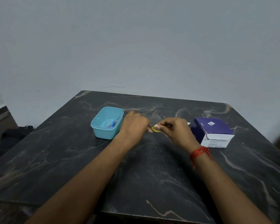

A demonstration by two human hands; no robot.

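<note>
**Our hands meet at a yellow loop**

Nearest us lies the dark marble table (152, 183). Mid-table, our right hand (176, 131), red thread (200, 153) at its wrist, pinches a small white piece (156, 125). Our left hand (134, 125) curls its fingers on the yellow loop (156, 130) just beneath. Farther out stand a purple box (212, 131) and a blue tub (103, 133).

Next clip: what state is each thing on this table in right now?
Left hand: grips the yellow-looped item.
Right hand: pinches a white pad against it.
Blue tub: lidless, upright, small tools inside.
Purple box: upright; open or closed unclear.
</note>
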